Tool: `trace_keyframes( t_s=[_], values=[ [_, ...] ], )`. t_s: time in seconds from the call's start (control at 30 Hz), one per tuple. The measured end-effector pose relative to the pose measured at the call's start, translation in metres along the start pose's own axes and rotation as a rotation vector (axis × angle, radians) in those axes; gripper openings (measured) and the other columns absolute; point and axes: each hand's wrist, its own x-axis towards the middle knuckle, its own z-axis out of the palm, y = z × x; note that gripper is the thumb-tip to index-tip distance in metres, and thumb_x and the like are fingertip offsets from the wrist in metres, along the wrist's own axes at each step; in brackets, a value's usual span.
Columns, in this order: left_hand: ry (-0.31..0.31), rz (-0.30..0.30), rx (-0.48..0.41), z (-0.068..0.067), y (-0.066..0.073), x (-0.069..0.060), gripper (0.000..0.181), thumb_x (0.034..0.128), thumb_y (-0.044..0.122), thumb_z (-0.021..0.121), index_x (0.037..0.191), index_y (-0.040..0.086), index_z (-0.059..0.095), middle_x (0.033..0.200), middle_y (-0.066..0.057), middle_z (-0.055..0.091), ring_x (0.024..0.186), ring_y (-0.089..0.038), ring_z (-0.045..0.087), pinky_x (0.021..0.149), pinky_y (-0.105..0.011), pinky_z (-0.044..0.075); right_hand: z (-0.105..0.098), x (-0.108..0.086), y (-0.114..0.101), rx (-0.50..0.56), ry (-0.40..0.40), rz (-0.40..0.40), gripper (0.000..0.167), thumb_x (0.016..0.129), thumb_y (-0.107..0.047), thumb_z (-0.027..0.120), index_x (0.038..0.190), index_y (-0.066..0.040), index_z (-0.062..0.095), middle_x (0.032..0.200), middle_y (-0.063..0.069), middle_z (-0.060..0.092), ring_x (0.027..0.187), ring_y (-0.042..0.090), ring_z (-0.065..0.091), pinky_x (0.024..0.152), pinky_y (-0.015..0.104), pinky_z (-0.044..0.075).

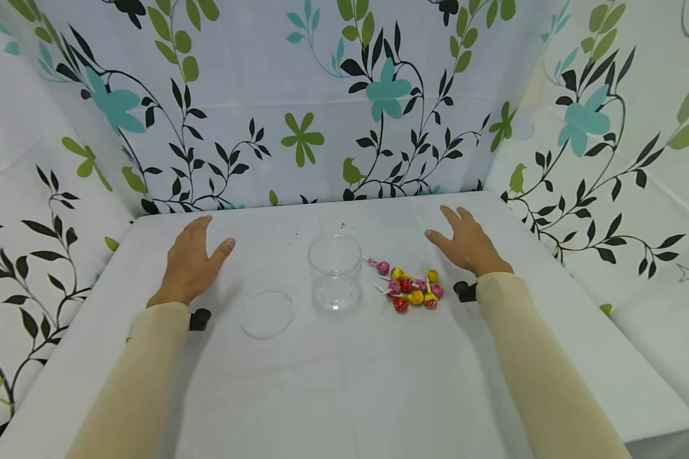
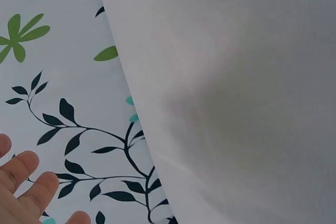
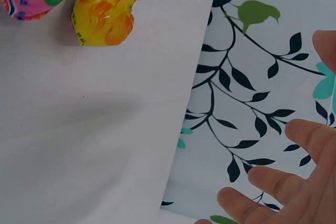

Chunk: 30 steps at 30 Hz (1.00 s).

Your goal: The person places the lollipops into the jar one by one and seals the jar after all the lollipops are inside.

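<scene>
A clear round jar (image 1: pixel 335 274) stands upright without a lid near the middle of the white table. Left of it, a thin clear disc, apparently a lid (image 1: pixel 266 315), lies flat. A loose pile of wrapped lollipops (image 1: pixel 413 288), red, yellow and pink, lies to the jar's right. My left hand (image 1: pixel 189 261) hovers at the table's left side with spread fingers, holding nothing. My right hand (image 1: pixel 464 243) is just beyond the pile on the right, also holding nothing, its fingers extended. In the right wrist view a yellow lollipop (image 3: pixel 102 17) shows at the top left.
The white table (image 1: pixel 298 395) ends at a patterned curtain (image 1: pixel 333 127) that hangs behind it and at both sides. Small dark specks (image 1: pixel 343 225) dot the tabletop behind the jar. Each wrist carries a small black camera (image 1: pixel 200 319).
</scene>
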Motion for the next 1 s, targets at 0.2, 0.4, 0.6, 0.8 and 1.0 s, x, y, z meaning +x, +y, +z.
trace_keyframes(
  t_s=[0.2, 0.4, 0.6, 0.8, 1.0],
  values=[
    [-0.009, 0.049, -0.109, 0.011, 0.019, -0.005, 0.084, 0.1065, 0.056, 0.047, 0.165, 0.003, 0.018, 0.168, -0.027, 0.022, 0.153, -0.050, 0.021, 0.119, -0.072, 0.018, 0.000, -0.005, -0.004, 0.041, -0.052, -0.035, 0.083, 0.102, -0.063, 0.049, 0.166, -0.015, 0.025, 0.169, 0.025, 0.022, 0.154, 0.047, 0.023, 0.119, 0.070, 0.023],
    [-0.048, 0.098, -0.220, 0.020, 0.042, -0.010, 0.084, 0.1058, 0.052, 0.053, 0.167, 0.010, 0.014, 0.168, -0.021, 0.025, 0.151, -0.045, 0.030, 0.116, -0.070, 0.027, 0.000, -0.012, -0.009, 0.070, -0.108, -0.033, 0.080, 0.102, -0.063, 0.051, 0.163, -0.015, 0.034, 0.166, 0.023, 0.031, 0.146, 0.046, 0.039, 0.113, 0.068, 0.035],
    [-0.115, 0.134, -0.305, 0.029, 0.062, -0.012, 0.085, 0.1036, 0.052, 0.058, 0.168, 0.021, 0.013, 0.167, -0.012, 0.029, 0.148, -0.037, 0.036, 0.111, -0.069, 0.036, 0.003, -0.019, -0.014, 0.122, -0.163, -0.030, 0.078, 0.099, -0.064, 0.056, 0.159, -0.016, 0.043, 0.160, 0.022, 0.041, 0.133, 0.043, 0.053, 0.100, 0.063, 0.051],
    [-0.225, 0.148, -0.307, 0.037, 0.086, -0.013, 0.092, 0.0986, 0.057, 0.064, 0.167, 0.024, 0.013, 0.167, -0.007, 0.030, 0.148, -0.033, 0.038, 0.109, -0.067, 0.040, 0.013, -0.020, -0.013, 0.156, -0.235, -0.039, 0.068, 0.095, -0.057, 0.067, 0.147, -0.014, 0.058, 0.151, 0.022, 0.052, 0.126, 0.039, 0.059, 0.094, 0.056, 0.056],
    [-0.315, 0.132, -0.301, 0.047, 0.111, -0.011, 0.100, 0.0912, 0.062, 0.072, 0.166, 0.025, 0.017, 0.166, -0.006, 0.033, 0.147, -0.032, 0.041, 0.111, -0.065, 0.040, 0.022, -0.023, -0.006, 0.158, -0.251, -0.037, 0.049, 0.095, -0.045, 0.071, 0.132, -0.014, 0.071, 0.140, 0.017, 0.061, 0.118, 0.035, 0.062, 0.090, 0.051, 0.057]
  ],
)
